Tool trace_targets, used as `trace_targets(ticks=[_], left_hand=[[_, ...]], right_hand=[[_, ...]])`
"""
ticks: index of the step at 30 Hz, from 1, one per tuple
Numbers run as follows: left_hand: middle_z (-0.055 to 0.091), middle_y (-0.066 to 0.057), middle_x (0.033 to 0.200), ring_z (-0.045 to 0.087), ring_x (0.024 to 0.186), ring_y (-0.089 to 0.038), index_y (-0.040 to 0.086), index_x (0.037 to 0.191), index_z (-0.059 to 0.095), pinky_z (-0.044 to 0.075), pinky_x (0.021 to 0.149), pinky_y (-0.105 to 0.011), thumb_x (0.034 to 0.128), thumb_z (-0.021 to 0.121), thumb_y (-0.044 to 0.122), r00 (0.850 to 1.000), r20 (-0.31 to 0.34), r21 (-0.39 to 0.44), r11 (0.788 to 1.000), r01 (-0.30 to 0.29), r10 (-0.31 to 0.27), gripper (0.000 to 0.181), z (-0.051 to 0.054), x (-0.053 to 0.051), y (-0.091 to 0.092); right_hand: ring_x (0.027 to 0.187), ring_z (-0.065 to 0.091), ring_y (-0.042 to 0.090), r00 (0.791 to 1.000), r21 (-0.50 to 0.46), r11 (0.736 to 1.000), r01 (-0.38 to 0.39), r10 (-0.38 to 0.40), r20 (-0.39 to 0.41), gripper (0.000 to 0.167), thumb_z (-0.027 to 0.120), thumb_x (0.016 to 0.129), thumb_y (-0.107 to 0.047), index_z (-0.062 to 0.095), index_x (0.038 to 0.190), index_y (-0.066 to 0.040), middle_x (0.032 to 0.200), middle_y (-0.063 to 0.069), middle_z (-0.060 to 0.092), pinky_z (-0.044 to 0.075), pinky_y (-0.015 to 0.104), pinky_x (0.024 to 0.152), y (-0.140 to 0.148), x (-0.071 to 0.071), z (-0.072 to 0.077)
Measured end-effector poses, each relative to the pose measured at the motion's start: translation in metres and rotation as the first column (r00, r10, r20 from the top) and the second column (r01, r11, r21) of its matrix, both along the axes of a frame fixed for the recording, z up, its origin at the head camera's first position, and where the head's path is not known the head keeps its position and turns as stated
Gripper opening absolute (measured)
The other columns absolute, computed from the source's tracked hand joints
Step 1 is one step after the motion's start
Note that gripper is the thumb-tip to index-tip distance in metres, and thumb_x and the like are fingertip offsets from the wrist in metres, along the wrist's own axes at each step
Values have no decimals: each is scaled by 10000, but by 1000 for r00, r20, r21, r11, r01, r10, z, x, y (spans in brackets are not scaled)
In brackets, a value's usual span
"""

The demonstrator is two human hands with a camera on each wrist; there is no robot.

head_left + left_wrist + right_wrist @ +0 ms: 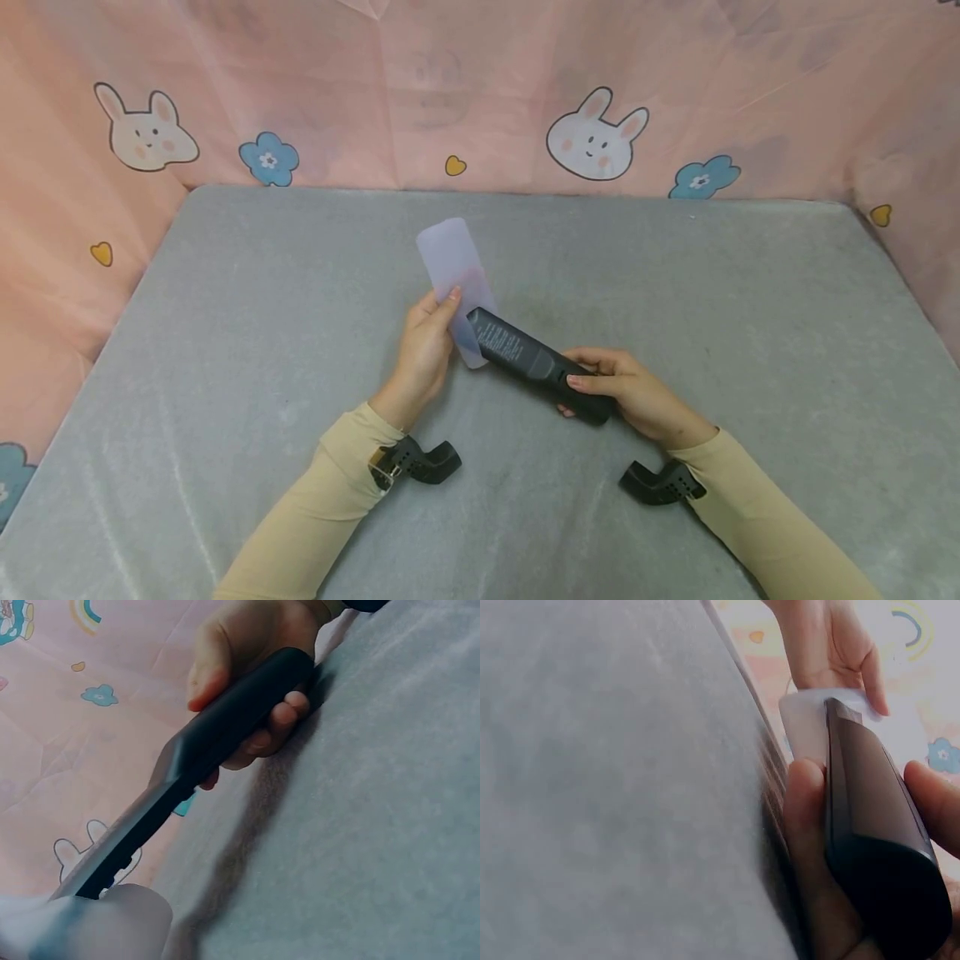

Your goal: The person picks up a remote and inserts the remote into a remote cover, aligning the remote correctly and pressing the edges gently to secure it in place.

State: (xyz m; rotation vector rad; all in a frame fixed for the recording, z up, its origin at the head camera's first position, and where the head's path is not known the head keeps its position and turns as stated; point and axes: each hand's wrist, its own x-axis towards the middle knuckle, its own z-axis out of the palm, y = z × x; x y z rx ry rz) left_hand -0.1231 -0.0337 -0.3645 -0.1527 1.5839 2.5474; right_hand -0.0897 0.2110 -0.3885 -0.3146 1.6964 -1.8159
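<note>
My left hand (424, 354) pinches a translucent lilac remote cover (452, 250), its thumb on the near face. My right hand (637, 392) grips the thick end of a black remote control (532, 362). Printed text on the remote's back faces up in the head view. The remote's thin end lies against the cover's lower part; I cannot tell whether it is inside. In the left wrist view, buttons show along the underside of the remote (232, 712), whose far end meets the whitish cover (135, 922). The right wrist view shows the cover (802, 724) beyond the remote.
Both hands are above a table covered in grey cloth (262, 317). A pink curtain (495, 83) with rabbits and flowers hangs behind and at the sides. Black camera mounts (427, 461) sit on both wrists over beige sleeves (315, 492).
</note>
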Motion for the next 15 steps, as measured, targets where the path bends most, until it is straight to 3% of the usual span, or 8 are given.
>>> trace_targets(ticks=[6, 15], left_hand=[[595, -46, 1060, 570, 921, -96, -107, 1286, 466, 448, 863, -267, 1000, 401, 69, 1000, 2, 11, 1000, -12, 12, 342, -3, 0, 1], [598, 5, 971, 584, 873, -89, -97, 1226, 472, 465, 821, -260, 992, 396, 37, 1000, -3, 97, 995, 6, -6, 280, -5, -1, 1]], right_hand=[[779, 640, 205, 999, -21, 999, 35, -35, -13, 297, 524, 951, -45, 518, 1231, 55, 968, 148, 639, 537, 319, 724, 0, 0, 0], [800, 652, 220, 996, -2, 998, 57, -57, -62, 297, 528, 950, -46, 515, 1227, 58, 1034, 127, 625, 537, 323, 740, 1, 0, 1]])
